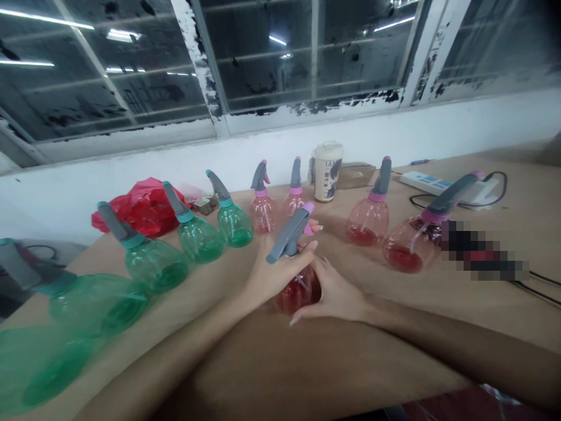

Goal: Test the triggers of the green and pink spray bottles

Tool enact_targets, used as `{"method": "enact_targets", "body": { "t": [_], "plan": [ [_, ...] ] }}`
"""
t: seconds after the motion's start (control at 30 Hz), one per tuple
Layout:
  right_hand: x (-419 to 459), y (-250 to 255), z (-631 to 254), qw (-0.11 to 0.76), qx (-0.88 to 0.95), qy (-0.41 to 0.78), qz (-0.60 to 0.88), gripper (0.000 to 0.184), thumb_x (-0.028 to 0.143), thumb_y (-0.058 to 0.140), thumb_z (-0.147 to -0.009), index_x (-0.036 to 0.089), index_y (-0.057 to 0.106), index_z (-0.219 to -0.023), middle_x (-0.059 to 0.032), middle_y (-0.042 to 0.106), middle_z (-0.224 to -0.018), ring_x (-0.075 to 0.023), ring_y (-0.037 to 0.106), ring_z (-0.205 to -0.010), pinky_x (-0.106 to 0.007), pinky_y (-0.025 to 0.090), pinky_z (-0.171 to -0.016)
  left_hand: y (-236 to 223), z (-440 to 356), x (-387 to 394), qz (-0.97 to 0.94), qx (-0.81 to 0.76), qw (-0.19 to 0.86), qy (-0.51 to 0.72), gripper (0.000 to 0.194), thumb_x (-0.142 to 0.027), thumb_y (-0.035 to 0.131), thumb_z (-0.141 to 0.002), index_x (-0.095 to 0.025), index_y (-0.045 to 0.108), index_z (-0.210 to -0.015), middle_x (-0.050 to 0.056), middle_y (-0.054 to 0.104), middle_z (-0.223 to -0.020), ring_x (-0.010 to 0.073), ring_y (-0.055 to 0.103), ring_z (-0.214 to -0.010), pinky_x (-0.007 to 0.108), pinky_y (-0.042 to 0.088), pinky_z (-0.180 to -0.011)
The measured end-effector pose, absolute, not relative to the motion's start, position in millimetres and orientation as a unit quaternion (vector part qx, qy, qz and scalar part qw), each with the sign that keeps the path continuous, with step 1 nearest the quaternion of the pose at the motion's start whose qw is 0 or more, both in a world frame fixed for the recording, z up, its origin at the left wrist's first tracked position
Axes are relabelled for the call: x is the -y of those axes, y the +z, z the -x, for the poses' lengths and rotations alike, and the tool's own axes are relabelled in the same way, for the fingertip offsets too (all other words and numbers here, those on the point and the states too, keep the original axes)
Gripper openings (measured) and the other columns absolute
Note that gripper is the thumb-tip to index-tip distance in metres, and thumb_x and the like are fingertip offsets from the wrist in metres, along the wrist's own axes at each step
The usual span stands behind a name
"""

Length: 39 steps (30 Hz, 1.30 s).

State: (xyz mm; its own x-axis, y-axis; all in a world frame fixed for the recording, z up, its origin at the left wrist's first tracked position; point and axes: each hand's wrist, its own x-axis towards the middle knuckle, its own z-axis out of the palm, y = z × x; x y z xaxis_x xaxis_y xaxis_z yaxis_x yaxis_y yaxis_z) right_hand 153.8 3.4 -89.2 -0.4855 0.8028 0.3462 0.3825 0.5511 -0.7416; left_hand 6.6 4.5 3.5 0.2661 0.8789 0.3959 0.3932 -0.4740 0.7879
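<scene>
A clear pink spray bottle [289, 297] with a grey and pink trigger head stands upright at the middle of the table, red at its bottom. My left hand [274, 269] is wrapped round it just below the spray head, fingers partly hidden behind. Around the right side of the bottle's body curves my right hand [339, 289], thumb toward me. Just beyond are two pink spray bottles [263, 216], and two more pink spray bottles [367, 225] stand to the right. Several green spray bottles [199, 240] form a row on the left.
A paper cup [328, 175] stands by the wall beside a brown box [357, 175]. At the back left lies a red plastic bag [144, 207]. A white power strip [427, 183] with cables is at the right, near a blurred-out patch. Windows rise behind the table [245, 362].
</scene>
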Motion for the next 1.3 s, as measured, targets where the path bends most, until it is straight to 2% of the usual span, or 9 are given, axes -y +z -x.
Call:
{"method": "enact_targets", "body": {
  "t": [0.17,0.37,0.5,0.63,0.73,0.9,1.07,1.2,1.3],
  "plan": [
    [-3,-87,-153,0.364,0.809,0.293,0.356,0.113,0.061,0.079,-0.050,0.026,0.025,-0.143,-0.0123,0.038,-0.144,-0.0343,0.034,-0.132,-0.053,0.031,-0.107,-1,-5,-6,-0.733,-0.455,0.278,0.423,0.012,-0.033,0.061,-0.078,-0.022,0.063,-0.074,0.001,0.068,-0.071,0.0182,0.066,-0.071,0.031,0.054,-0.068],
    [-2,-82,-151,0.379,0.810,0.313,0.320,0.113,0.055,0.081,-0.053,0.026,0.020,-0.144,-0.0122,0.040,-0.142,-0.0338,0.035,-0.133,-0.053,0.030,-0.109,-1,-6,-6,-0.726,-0.449,0.300,0.426,0.010,-0.032,0.061,-0.079,-0.023,0.065,-0.077,0.002,0.069,-0.072,0.0194,0.067,-0.077,0.033,0.054,-0.072],
    [-11,-86,-157,0.330,0.831,0.317,0.316,0.110,0.060,0.078,-0.052,0.024,0.027,-0.142,-0.0122,0.046,-0.137,-0.0325,0.041,-0.129,-0.052,0.032,-0.108,-2,-5,-6,-0.723,-0.453,0.306,0.423,0.014,-0.034,0.062,-0.079,-0.024,0.066,-0.087,0.003,0.071,-0.079,0.0205,0.068,-0.082,0.035,0.054,-0.076],
    [-33,-88,-173,0.258,0.890,0.243,0.287,0.112,0.064,0.078,-0.046,0.025,0.033,-0.141,-0.0110,0.038,-0.145,-0.0342,0.034,-0.133,-0.053,0.027,-0.110,-3,-4,-6,-0.727,-0.439,0.322,0.418,0.013,-0.035,0.060,-0.081,-0.024,0.065,-0.086,0.004,0.072,-0.090,0.0195,0.068,-0.087,0.035,0.054,-0.081],
    [-49,-85,-187,0.230,0.906,0.214,0.285,0.098,0.062,0.078,-0.051,0.028,0.043,-0.136,-0.0073,0.039,-0.146,-0.0320,0.034,-0.134,-0.051,0.025,-0.111,-3,-3,-6,-0.730,-0.438,0.314,0.420,0.015,-0.034,0.061,-0.080,-0.024,0.065,-0.091,0.003,0.072,-0.091,0.0186,0.068,-0.082,0.034,0.053,-0.081],
    [-64,-85,-201,0.212,0.912,0.197,0.291,0.071,0.060,0.071,-0.066,0.032,0.052,-0.129,-0.0015,0.045,-0.143,-0.0263,0.036,-0.135,-0.049,0.024,-0.112,0,-1,-7,-0.744,-0.460,0.274,0.400,0.019,-0.036,0.061,-0.080,-0.021,0.067,-0.090,0.002,0.068,-0.070,0.0173,0.064,-0.063,0.030,0.051,-0.064],
    [-66,-94,-193,0.257,0.899,0.165,0.314,0.036,0.043,0.050,-0.090,0.027,0.059,-0.121,-0.0034,0.060,-0.128,-0.0213,0.051,-0.123,-0.045,0.035,-0.107,3,2,-4,-0.749,-0.466,0.233,0.409,0.017,-0.038,0.057,-0.083,-0.023,0.064,-0.081,-0.002,0.059,-0.064,0.0134,0.055,-0.058,0.026,0.047,-0.060],
    [-64,-99,-188,0.273,0.893,0.156,0.321,0.030,0.036,0.047,-0.093,0.026,0.063,-0.116,-0.0032,0.065,-0.120,-0.0207,0.056,-0.117,-0.043,0.041,-0.103,5,3,-3,-0.750,-0.472,0.212,0.411,0.020,-0.040,0.058,-0.081,-0.023,0.059,-0.071,-0.004,0.050,-0.057,0.0130,0.048,-0.054,0.025,0.043,-0.055],
    [-64,-100,-188,0.279,0.891,0.160,0.320,0.031,0.035,0.046,-0.093,0.025,0.062,-0.118,-0.0042,0.065,-0.120,-0.0211,0.056,-0.117,-0.044,0.042,-0.102,4,1,-3,-0.738,-0.470,0.241,0.419,0.019,-0.040,0.056,-0.082,-0.023,0.062,-0.078,-0.003,0.054,-0.061,0.0138,0.052,-0.057,0.026,0.046,-0.059]
  ]
}}
